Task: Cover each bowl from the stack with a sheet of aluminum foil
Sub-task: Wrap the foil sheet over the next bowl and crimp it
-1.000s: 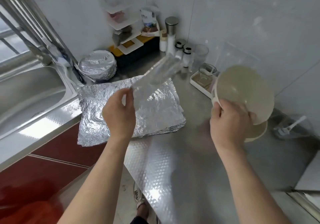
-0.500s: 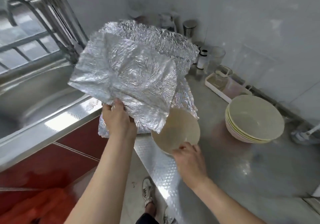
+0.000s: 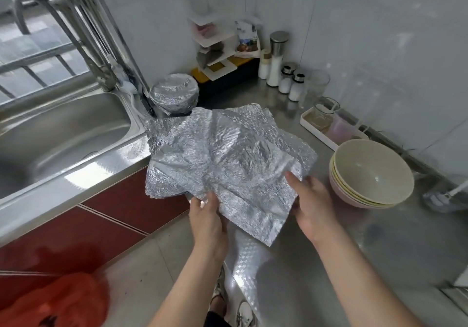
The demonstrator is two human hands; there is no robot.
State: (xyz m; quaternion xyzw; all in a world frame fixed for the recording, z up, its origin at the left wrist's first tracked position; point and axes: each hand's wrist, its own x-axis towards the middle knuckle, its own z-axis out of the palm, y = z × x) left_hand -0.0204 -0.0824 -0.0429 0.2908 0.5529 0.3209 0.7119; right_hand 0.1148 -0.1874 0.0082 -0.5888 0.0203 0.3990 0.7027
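You are at the draping step: a sheet of crinkled silver aluminium foil (image 3: 222,159) is spread over the near edge of the steel bench (image 3: 354,250), humped in the middle as it would be over a bowl, though the bowl itself is hidden underneath. Your left hand (image 3: 207,221) pinches the sheet's near edge, thumb on top and fingers below. Your right hand (image 3: 314,207) has its thumb on the right edge with the other fingers tucked out of sight beneath, so it reads as a pinch too. Next you probably need to centre the sheet and fold its edges down around the rim, and the long flap hanging toward you suggests it sits off-centre. More flat foil sheets (image 3: 158,134) lie under and behind it and could lift with it. One round foil-wrapped bowl (image 3: 174,96) is already done, standing by the steel sink (image 3: 63,134). The stack of pale cream bowls (image 3: 372,174) waits just right of your right hand, close enough to knock. The white tray (image 3: 314,130) and the salt jars (image 3: 288,81) stand well behind.
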